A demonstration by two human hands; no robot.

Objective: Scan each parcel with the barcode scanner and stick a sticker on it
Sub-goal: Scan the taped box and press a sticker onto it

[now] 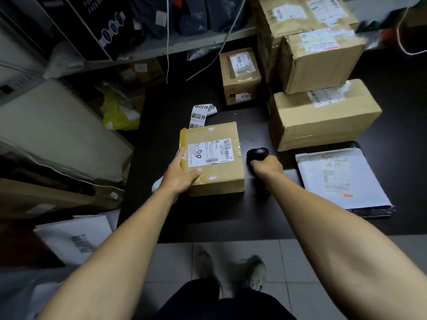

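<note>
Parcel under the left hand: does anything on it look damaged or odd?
Yes. The shipping label on the parcel is partly torn at its left end, with handwritten digits over it.

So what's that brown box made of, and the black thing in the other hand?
The brown taped parcel box looks like matte cardboard: creased edges, shiny clear tape. The black handheld barcode scanner seems smooth hard plastic, with a faint sheen; it is dark, so I can't be sure.
</note>
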